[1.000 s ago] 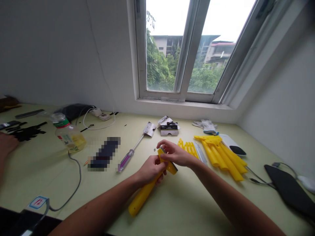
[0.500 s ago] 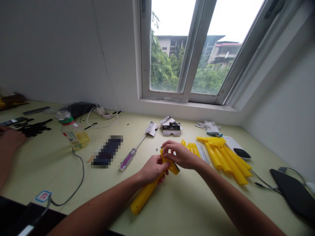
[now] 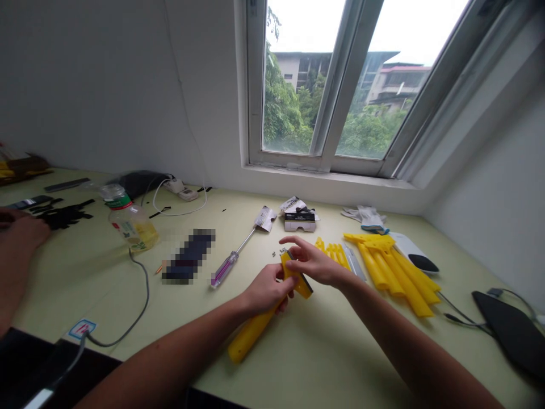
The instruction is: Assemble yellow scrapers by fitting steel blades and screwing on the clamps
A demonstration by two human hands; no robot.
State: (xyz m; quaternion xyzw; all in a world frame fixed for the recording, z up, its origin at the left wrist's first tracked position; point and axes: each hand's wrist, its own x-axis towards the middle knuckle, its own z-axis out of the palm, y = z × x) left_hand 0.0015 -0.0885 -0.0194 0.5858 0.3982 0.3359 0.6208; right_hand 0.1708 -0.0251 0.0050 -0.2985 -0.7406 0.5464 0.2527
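My left hand [image 3: 267, 288] is closed around a yellow plastic scraper [image 3: 251, 336], just below its wide head. The handle slants down toward the table's front edge, and a dark strip runs along one edge of the head. My right hand [image 3: 314, 262] grips the head from the right, its thumb against the face and its index finger stretched past the top corner. Its other fingers are partly hidden. Several tiny screws [image 3: 283, 250] lie just beyond the head. Left of them rests a screwdriver [image 3: 225, 268] with a clear and purple handle, its tip by a small card box [image 3: 264, 218].
Yellow scraper handles [image 3: 394, 272], small yellow parts [image 3: 332, 254] and silvery blades [image 3: 355, 262] lie right. Further items include gloves [image 3: 367, 217], a black pad [image 3: 508, 329], card packets [image 3: 300, 219], a bottle [image 3: 131, 224] and a pixelated dark object [image 3: 189, 258]. Another person's hand [image 3: 23, 230] is far left.
My right hand's fingers have opened out from a bent pinch at the scraper head's top; the index finger is now straighter. The head has turned slightly. The view has shifted a little.
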